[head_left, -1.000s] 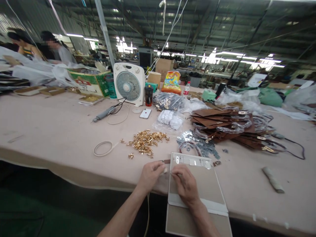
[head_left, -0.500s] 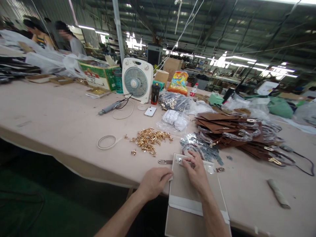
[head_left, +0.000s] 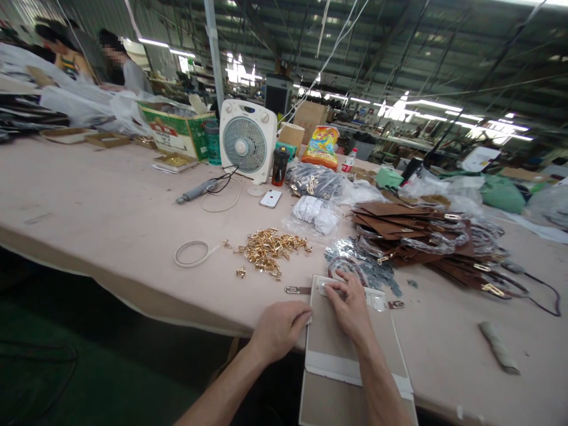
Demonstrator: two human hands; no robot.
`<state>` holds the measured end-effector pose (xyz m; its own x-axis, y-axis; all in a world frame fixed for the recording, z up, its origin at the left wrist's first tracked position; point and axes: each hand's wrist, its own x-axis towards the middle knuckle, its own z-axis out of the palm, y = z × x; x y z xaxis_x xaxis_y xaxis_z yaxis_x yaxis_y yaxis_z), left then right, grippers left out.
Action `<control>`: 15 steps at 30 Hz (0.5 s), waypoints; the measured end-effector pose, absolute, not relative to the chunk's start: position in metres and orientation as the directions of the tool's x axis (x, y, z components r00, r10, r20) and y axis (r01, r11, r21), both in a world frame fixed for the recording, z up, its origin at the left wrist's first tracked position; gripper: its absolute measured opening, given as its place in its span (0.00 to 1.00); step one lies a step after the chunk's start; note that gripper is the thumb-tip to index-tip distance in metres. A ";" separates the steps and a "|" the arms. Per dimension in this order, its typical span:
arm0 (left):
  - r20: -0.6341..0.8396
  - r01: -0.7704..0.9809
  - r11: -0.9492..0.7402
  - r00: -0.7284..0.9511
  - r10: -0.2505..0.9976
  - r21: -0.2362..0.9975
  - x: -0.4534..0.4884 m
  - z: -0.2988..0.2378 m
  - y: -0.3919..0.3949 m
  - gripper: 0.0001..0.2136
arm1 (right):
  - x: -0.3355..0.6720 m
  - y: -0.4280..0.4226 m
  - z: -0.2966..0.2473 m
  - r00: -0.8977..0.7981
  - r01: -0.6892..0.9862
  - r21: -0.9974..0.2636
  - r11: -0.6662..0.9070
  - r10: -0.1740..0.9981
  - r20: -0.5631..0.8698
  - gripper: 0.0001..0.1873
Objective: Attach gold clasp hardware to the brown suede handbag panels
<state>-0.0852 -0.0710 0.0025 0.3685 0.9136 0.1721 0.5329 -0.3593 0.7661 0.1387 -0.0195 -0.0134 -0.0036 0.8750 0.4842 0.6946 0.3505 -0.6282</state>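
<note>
A flat beige panel with white edges point(head_left: 332, 337) lies over the table's front edge. From its top end, short brown straps stick out, with a metal buckle plate point(head_left: 293, 290) on the left and a metal fitting point(head_left: 396, 305) on the right. My right hand point(head_left: 352, 307) rests over the panel's top, thumb and index finger pinched at a clear film-covered patch; what lies between them is hidden. Beside the panel's left edge, my left hand point(head_left: 280, 328) is closed, with a small whitish bit at its fingertips that I cannot make out.
Gold metal fittings point(head_left: 270, 248) lie heaped beyond my hands, near grey metal plates point(head_left: 377, 269). Brown bag pieces point(head_left: 412, 231) are stacked right. A tape ring point(head_left: 191, 254), electric screwdriver point(head_left: 195, 192), phone point(head_left: 270, 198) and fan point(head_left: 246, 142) stand farther off. Two people are back left.
The view has shifted slightly. My right fingertips have moved a little over the panel's top; my left hand stays closed by its edge.
</note>
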 end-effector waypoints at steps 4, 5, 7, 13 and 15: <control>0.182 0.556 -0.372 0.368 0.912 0.743 -0.084 0.000 -0.072 0.11 | 0.138 -0.018 -0.017 -0.017 0.728 -0.594 0.344 0.874 0.486 0.12; 0.183 0.559 -0.376 0.370 0.911 0.739 -0.084 -0.001 -0.072 0.11 | 0.138 -0.017 -0.018 -0.019 0.735 -0.587 0.340 0.875 0.483 0.12; 0.187 0.565 -0.385 0.377 0.907 0.730 -0.084 -0.001 -0.073 0.11 | 0.138 -0.017 -0.020 -0.022 0.748 -0.572 0.336 0.875 0.484 0.12; 0.208 0.589 -0.405 0.374 0.904 0.700 -0.083 -0.001 -0.077 0.11 | 0.136 -0.018 -0.023 -0.051 0.795 -0.489 0.360 0.842 0.536 0.11; 0.214 0.589 -0.407 0.371 0.904 0.698 -0.083 -0.001 -0.078 0.11 | 0.134 -0.018 -0.024 -0.047 0.816 -0.464 0.345 0.839 0.543 0.14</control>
<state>-0.0829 -0.0778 -0.0007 0.3706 0.9038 0.2141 0.5889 -0.4069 0.6983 0.1343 -0.0183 -0.0242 -0.0465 0.8387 0.5426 0.8158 0.3454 -0.4639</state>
